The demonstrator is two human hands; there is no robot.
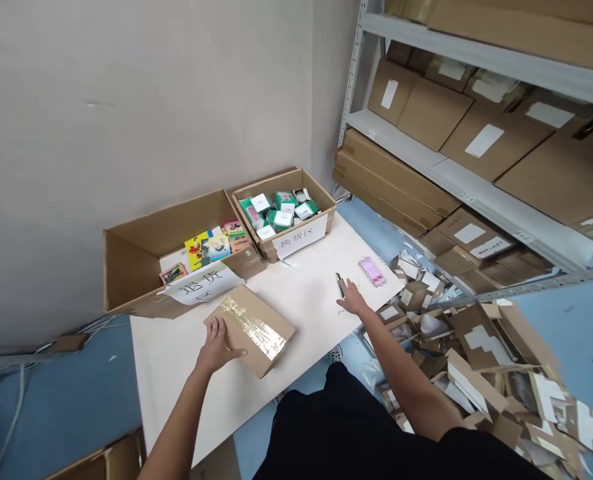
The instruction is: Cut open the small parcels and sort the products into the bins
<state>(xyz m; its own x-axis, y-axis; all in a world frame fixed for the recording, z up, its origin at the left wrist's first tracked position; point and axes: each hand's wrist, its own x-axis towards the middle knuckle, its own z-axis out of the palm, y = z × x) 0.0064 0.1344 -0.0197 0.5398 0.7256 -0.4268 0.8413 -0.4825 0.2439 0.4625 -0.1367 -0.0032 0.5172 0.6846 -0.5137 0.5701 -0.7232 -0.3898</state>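
A closed cardboard box (243,313) with shiny tape along its top lies at an angle on the white table (306,300). My left hand (219,345) grips its near left corner, fingers at the left edge and thumb along the near side. Farther right, my right hand (352,297) has its fingers at a yellow and black utility knife (339,283) lying near the tabletop. Thumb and fingertips seem closed on the knife; part of it is hidden by them. A blurred pink item (373,271) lies just beyond this hand.
Behind the box stands an open carton (131,253) of colourful booklets, and beside it a smaller carton (329,223) of green and white packets. Both bear handwritten paper signs. Shelves of cartons (476,127) rise at right, over a floor pile of torn cardboard (481,333).
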